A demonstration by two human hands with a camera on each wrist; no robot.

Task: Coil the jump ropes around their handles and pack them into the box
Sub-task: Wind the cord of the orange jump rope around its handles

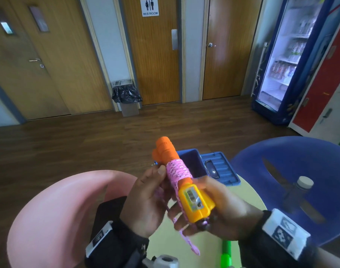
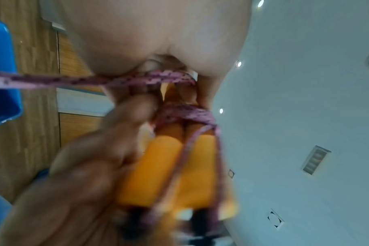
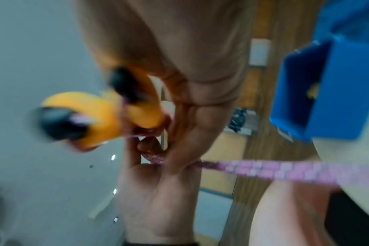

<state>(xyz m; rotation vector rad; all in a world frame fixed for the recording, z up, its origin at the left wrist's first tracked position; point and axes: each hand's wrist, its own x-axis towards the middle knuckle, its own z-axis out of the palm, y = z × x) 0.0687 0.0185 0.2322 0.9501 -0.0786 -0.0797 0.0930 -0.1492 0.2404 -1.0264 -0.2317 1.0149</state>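
Observation:
Two orange jump rope handles [image 1: 166, 151] with yellow ends [image 1: 196, 202] are held together above the table, tips pointing away from me. Pink rope [image 1: 177, 171] is coiled several turns around their middle. My right hand [image 1: 219, 207] grips the yellow ends from the right. My left hand [image 1: 151, 198] holds the handles on the left, thumb against the coil, and a loose pink rope tail [image 1: 190, 244] hangs below it. In the left wrist view the rope [image 2: 187, 114] crosses the yellow handles [image 2: 169, 173]. The open blue box [image 1: 192, 163] stands just behind.
The box lid [image 1: 219, 167] lies open to the right on the round pale-green table [image 1: 248, 196]. A green handle [image 1: 226, 254] lies at the table's near edge. A pink chair [image 1: 55, 209] stands left, a blue chair [image 1: 292, 171] with a bottle [image 1: 298, 192] right.

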